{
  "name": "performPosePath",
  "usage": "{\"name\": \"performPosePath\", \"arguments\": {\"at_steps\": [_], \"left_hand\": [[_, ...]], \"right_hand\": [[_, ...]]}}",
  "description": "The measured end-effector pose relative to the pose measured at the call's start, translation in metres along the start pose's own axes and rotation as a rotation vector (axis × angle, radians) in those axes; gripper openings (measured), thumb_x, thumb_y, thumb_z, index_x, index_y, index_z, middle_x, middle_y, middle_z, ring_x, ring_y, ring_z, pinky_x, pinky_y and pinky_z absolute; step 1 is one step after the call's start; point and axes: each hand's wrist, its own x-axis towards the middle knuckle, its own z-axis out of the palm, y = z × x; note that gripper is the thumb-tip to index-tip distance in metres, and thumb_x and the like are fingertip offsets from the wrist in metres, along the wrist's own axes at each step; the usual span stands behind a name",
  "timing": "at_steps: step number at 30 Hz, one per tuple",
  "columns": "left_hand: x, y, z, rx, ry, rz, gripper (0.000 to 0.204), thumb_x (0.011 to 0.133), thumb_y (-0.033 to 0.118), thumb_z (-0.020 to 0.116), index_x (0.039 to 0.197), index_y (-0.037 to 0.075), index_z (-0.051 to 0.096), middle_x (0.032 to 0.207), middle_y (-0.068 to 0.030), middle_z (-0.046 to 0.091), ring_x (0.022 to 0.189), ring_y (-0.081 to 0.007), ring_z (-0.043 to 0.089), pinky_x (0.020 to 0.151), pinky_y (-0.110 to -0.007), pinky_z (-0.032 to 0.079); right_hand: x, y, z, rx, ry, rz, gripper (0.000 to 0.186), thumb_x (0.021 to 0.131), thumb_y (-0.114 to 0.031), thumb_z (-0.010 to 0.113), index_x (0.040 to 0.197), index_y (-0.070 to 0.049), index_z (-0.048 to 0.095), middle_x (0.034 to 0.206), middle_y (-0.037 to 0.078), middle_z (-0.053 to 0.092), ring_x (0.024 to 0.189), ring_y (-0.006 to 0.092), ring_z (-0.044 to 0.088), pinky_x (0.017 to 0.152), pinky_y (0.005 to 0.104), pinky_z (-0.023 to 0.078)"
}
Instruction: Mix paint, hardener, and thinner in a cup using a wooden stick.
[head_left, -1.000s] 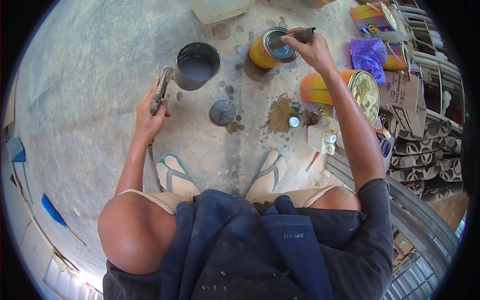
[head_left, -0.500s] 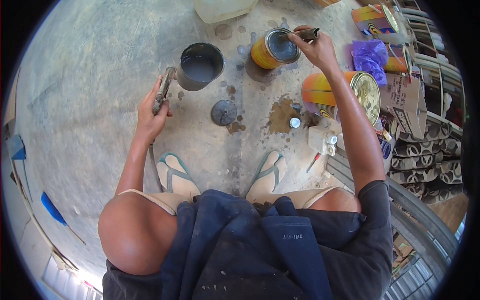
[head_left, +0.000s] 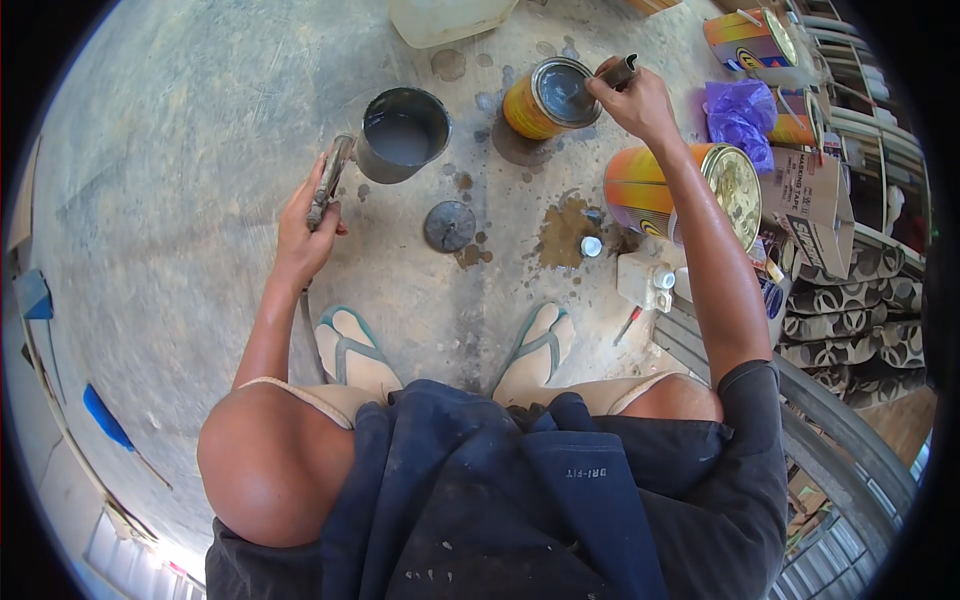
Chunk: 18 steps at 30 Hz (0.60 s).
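My left hand point(head_left: 308, 235) is closed round the handle of a metal spray gun point(head_left: 331, 182). A dark open cup point(head_left: 403, 135) holding grey liquid sits against the gun, apparently attached to it. My right hand point(head_left: 640, 105) grips a dark, bent metal strip point(head_left: 619, 72) at the rim of a yellow-orange paint tin point(head_left: 533, 108). Grey paint fills the open tin; whether the strip's lower end touches it cannot be made out. Below the cup, a round dark lid point(head_left: 449, 226) lies on the concrete floor.
A big orange paint can point(head_left: 640, 182) stands under my right forearm, near a white plastic bottle point(head_left: 640, 278) and a white cap point(head_left: 591, 246). Purple plastic point(head_left: 740, 120), cardboard boxes point(head_left: 815, 210) and metal rails point(head_left: 840, 440) crowd the right. A translucent container point(head_left: 450, 20) stands at the far side.
My right hand has shifted slightly, and the metal strip has tilted more steeply at the tin's right rim. The left hand and spray gun have hardly moved.
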Motion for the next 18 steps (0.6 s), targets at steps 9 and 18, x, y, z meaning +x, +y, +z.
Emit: {"name": "performPosePath", "arguments": {"at_steps": [9, 18], "left_hand": [[0.000, 0.000, -0.001, 0.003, 0.000, -0.008, 0.066, 0.087, -0.010, 0.051, 0.150, 0.008, 0.046, 0.099, -0.0101, 0.059, 0.065, -0.0145, 0.060, 0.061, -0.026, 0.053], [0.003, 0.003, 0.000, 0.003, -0.008, -0.012, 0.067, 0.087, -0.010, 0.050, 0.151, 0.009, 0.045, 0.097, -0.0098, 0.059, 0.065, -0.0145, 0.060, 0.061, -0.026, 0.053]], "right_hand": [[0.002, -0.003, -0.001, 0.080, 0.030, -0.020, 0.030, 0.085, -0.029, 0.075, 0.099, -0.003, 0.074, 0.080, 0.005, 0.072, 0.067, 0.0146, 0.059, 0.065, 0.0275, 0.048], [0.003, 0.002, 0.004, 0.198, 0.023, -0.005, 0.031, 0.085, -0.028, 0.076, 0.100, -0.002, 0.073, 0.080, 0.005, 0.072, 0.066, 0.0148, 0.060, 0.064, 0.0276, 0.049]]}}
